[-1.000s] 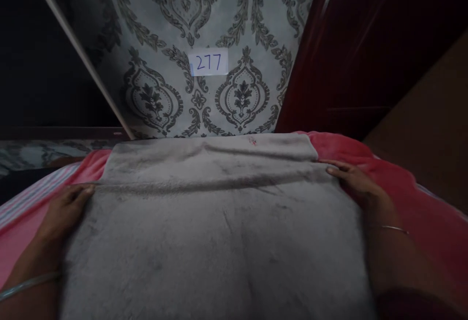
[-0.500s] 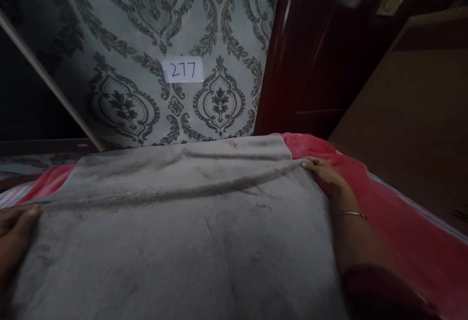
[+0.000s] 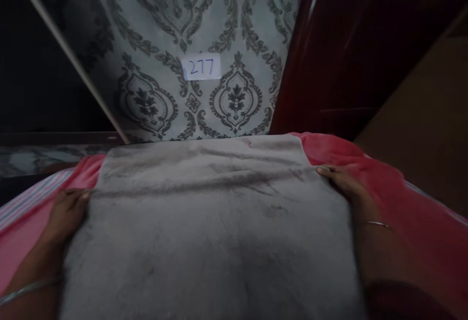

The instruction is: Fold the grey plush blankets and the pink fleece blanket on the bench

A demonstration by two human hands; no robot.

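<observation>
A grey towel (image 3: 219, 232) with dark stains lies spread over red bedding (image 3: 395, 203), its far part reaching the wall. My left hand (image 3: 69, 210) pinches the towel's left edge between thumb and fingers. At the opposite edge, my right hand (image 3: 340, 181) grips the towel the same way. A low, shadowed fold runs across the cloth between both hands. The towel's near end runs out of view at the bottom.
Behind the bedding stands a patterned wall (image 3: 197, 12) with a paper label (image 3: 202, 67) reading 277. A dark red door (image 3: 336, 56) is to its right, and a brown panel (image 3: 420, 110) stands beyond. Striped cloth (image 3: 32, 195) shows at the left.
The view has swung left, so the wall and towel sit farther right. My left hand and wrist now show more fully. Both hands keep their hold on the towel, and its fold looks flatter.
</observation>
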